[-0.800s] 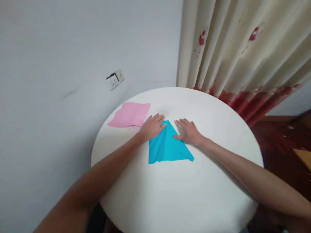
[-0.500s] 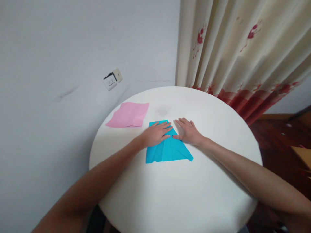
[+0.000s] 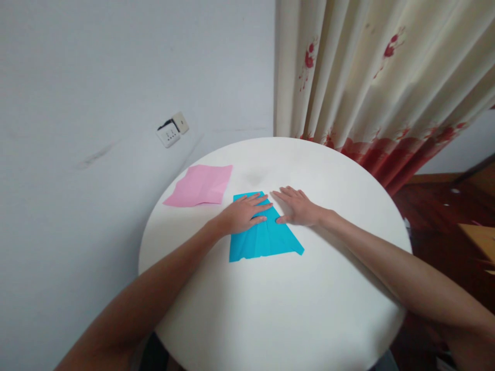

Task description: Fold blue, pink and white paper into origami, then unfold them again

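Blue folded paper (image 3: 266,239), right there near the middle of the round white desk (image 3: 278,309), lying flat beneath the hands! Over on the far left, the pale wall (image 3: 96,67) carries a grey smudge, then a white power socket (image 3: 169,135) with a beige plate (image 3: 180,123) just beside it. Moving along, a pink sheet of paper (image 3: 200,185) lies near the desk's far-left rim, its edges a touch wavy. Now the left hand (image 3: 243,214): palm down across the upper part of the blue piece, fingers stretched out and slightly apart, thumb held lower on the paper. Below it, faint creases run down to an uneven bottom edge, and the right side slants out to a small corner tip. Next, the right hand (image 3: 298,207), thumb at that slanted edge, the other fingers extended on the desk beyond it, thumb well apart from them. Behind, a cream curtain (image 3: 359,77) hangs in folds, red at the hem, with dark reddish floor (image 3: 429,226) at far right.
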A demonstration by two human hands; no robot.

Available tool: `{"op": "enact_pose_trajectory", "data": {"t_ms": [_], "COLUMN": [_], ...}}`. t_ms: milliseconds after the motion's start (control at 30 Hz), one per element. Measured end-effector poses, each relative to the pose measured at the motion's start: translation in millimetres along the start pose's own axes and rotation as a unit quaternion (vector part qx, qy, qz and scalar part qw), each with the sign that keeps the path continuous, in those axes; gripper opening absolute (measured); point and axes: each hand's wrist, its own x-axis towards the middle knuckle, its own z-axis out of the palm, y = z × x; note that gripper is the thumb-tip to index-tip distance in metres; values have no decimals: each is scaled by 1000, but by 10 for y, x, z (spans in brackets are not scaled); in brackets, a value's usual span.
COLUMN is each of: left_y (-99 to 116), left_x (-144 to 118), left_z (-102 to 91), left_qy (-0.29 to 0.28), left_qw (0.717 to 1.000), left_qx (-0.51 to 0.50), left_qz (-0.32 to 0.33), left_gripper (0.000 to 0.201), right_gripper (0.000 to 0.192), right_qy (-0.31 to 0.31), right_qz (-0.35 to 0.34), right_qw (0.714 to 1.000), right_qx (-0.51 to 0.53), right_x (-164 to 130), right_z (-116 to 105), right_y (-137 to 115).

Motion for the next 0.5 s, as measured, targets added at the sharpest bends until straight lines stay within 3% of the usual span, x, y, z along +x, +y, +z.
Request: {"op": "enact_pose_trajectory", "data": {"t_ms": [233, 400, 500], "left_y": [28, 46, 36], "left_x": [-9, -13, -14], "left_z": [-29, -47, -42], "left_qy": [3, -5, -5], "left_qw": [1000, 1000, 1000], "left_qx": [-14, -15, -17], "left_qz": [6, 1, 0], "left_gripper": [53, 52, 52], "right_gripper": [127, 141, 139], "right_qy": [-131, -167, -168], "right_qz": [-51, -51, -78], "right_qw": [990, 985, 983], "right_qx": [7, -9, 14], "right_x": [-330, -432, -431], "right_z": [-237, -271, -272], "right_y": [-43, -60, 42]}}
